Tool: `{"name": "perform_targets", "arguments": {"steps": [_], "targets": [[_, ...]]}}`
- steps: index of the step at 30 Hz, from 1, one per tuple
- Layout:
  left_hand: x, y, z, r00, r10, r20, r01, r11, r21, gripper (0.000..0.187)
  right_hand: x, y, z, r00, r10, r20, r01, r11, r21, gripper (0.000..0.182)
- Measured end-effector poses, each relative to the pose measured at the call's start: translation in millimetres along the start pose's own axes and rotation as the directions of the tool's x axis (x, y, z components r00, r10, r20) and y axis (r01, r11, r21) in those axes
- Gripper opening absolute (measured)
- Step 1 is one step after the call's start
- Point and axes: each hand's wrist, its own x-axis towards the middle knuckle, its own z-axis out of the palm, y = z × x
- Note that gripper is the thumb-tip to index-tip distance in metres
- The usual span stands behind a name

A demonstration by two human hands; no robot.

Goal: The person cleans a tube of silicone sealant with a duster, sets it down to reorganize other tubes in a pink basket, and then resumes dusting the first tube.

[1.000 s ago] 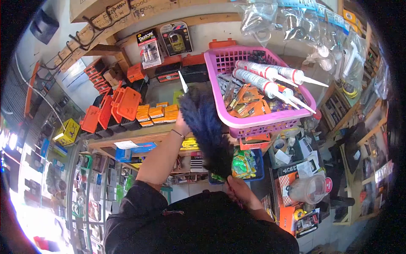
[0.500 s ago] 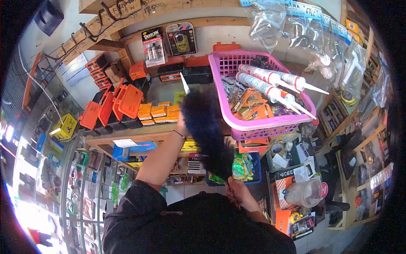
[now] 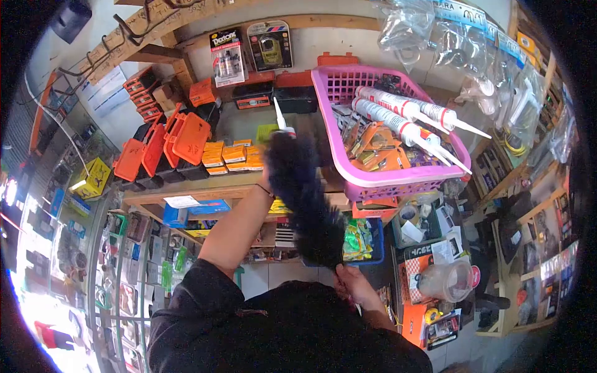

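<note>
My left hand (image 3: pixel 266 180) is mostly covered by a dark fluffy duster (image 3: pixel 305 199). Just above it a white nozzle (image 3: pixel 280 117) points up from a sealant tube, whose body is hidden behind the duster; the hand seems closed round that tube. My right hand (image 3: pixel 353 283) is closed on the duster's handle end, low in front of my body. The duster's blurred head lies against the tube and left hand. To the right stands a pink basket (image 3: pixel 398 184) with several sealant tubes (image 3: pixel 387 119) on top of small packets.
Orange-lidded cases (image 3: pixel 189 138) and small orange boxes (image 3: pixel 235 154) line the shelf on the left. Packaged goods (image 3: pixel 227 57) lean at the back. Plastic bags (image 3: pixel 457 46) hang at upper right. Below right are a blue tray (image 3: pixel 377 242) and a clear jar (image 3: pixel 445 281).
The view has shifted slightly, so the shelf and basket appear higher. The tube's nozzle has moved a little right and up. The duster remains blurred against it, and my right hand still holds its handle.
</note>
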Motion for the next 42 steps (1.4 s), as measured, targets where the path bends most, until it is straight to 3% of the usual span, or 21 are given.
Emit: {"name": "perform_targets", "arguments": {"steps": [1, 4, 6, 8, 9, 12, 13, 14, 16, 17, 19, 21, 22, 25, 26, 28, 30, 34, 36, 41, 42], "targets": [[-1, -1, 0, 0.999, 0.036, 0.013, -0.038, 0.992, 0.121, 0.049, -1, -2, 2, 1.000, 0.001, -0.002, -0.001, 1.000, 0.006, 0.037], [-3, 25, 13, 0.984, -0.177, -0.033, 0.157, 0.936, -0.315, 0.049, -2, -6, 9, 0.993, -0.070, -0.098, 0.078, 0.994, 0.075, 0.037], [-15, 32, 37, 0.993, -0.101, 0.064, 0.117, 0.938, -0.326, 0.047, 0, 1, 8, 0.992, -0.038, -0.120, 0.050, 0.994, 0.093, 0.037], [-12, 23, 22, 0.967, -0.253, -0.031, 0.210, 0.860, -0.464, 0.048, -3, 4, 1, 0.997, -0.034, -0.069, 0.036, 0.999, 0.030, 0.038], [-10, 21, 21, 0.973, -0.110, 0.203, 0.207, 0.808, -0.552, 0.050, -3, 5, -1, 1.000, -0.020, -0.018, 0.020, 0.999, -0.036, 0.039], [-4, 26, 17, 0.983, -0.170, -0.065, 0.151, 0.962, -0.228, 0.050, 2, 7, 3, 0.992, -0.026, -0.121, 0.037, 0.996, 0.086, 0.039], [-8, 39, 33, 0.955, -0.063, 0.290, 0.185, 0.891, -0.414, 0.049, 3, 7, 2, 0.992, -0.026, -0.124, 0.037, 0.996, 0.085, 0.039], [-12, 41, 56, 0.980, -0.138, -0.142, 0.091, 0.950, -0.297, 0.049, 4, 7, 1, 0.998, -0.018, -0.055, 0.023, 0.997, 0.078, 0.039], [-7, 35, 41, 0.992, -0.113, -0.057, 0.082, 0.919, -0.385, 0.039, 0, 0, 4, 1.000, -0.002, 0.018, 0.001, 0.998, 0.069, 0.039], [-6, 29, 18, 0.918, -0.036, 0.394, 0.265, 0.795, -0.546, 0.037, -7, -11, 9, 1.000, 0.021, -0.013, -0.020, 1.000, 0.021, 0.039], [8, 14, -8, 0.939, -0.080, 0.335, 0.153, 0.969, -0.195, 0.048, -5, -18, 14, 0.998, 0.049, -0.036, -0.050, 0.998, -0.024, 0.039], [-13, 36, 35, 0.978, -0.202, 0.051, 0.200, 0.842, -0.501, 0.061, 7, -14, 13, 0.984, -0.076, -0.163, 0.083, 0.996, 0.040, 0.039], [-9, 39, 32, 0.968, -0.165, 0.191, 0.229, 0.892, -0.390, 0.063, 11, -12, 12, 0.985, -0.075, -0.157, 0.081, 0.996, 0.032, 0.039], [-9, 36, 33, 0.988, -0.110, 0.108, 0.147, 0.882, -0.447, 0.059, 19, -12, 13, 0.992, -0.073, -0.099, 0.085, 0.989, 0.122, 0.039], [-19, 26, 24, 0.995, 0.079, 0.065, -0.068, 0.987, -0.145, 0.048, 16, -15, 15, 0.996, -0.051, -0.071, 0.051, 0.999, 0.002, 0.038], [8, -10, -41, 0.875, 0.063, 0.479, 0.233, 0.814, -0.533, 0.043, 7, -23, 20, 0.998, -0.030, -0.059, 0.023, 0.993, -0.115, 0.037], [-30, 31, 14, 0.975, -0.185, 0.126, 0.214, 0.934, -0.285, 0.026, -5, -36, 25, 0.985, -0.134, -0.111, 0.106, 0.967, -0.231, 0.036], [-5, 7, 3, 1.000, 0.012, 0.003, -0.012, 0.997, -0.077, 0.027, -31, -38, 17, 0.871, -0.418, -0.257, 0.254, 0.832, -0.494, 0.036], [-23, -12, -10, 0.987, -0.156, 0.027, 0.158, 0.983, -0.095, 0.034, -60, -60, 22, 0.772, -0.579, -0.261, 0.198, 0.610, -0.767, 0.036], [-85, -42, -32, 0.869, -0.486, 0.094, 0.495, 0.856, -0.151, 0.047, -101, -111, 35, 0.731, -0.631, -0.260, -0.004, 0.377, -0.926, 0.034], [-96, -20, -14, 0.839, -0.391, 0.378, 0.502, 0.824, -0.262, 0.051, -105, -115, 37, 0.687, -0.681, -0.255, -0.038, 0.316, -0.948, 0.034]]}}
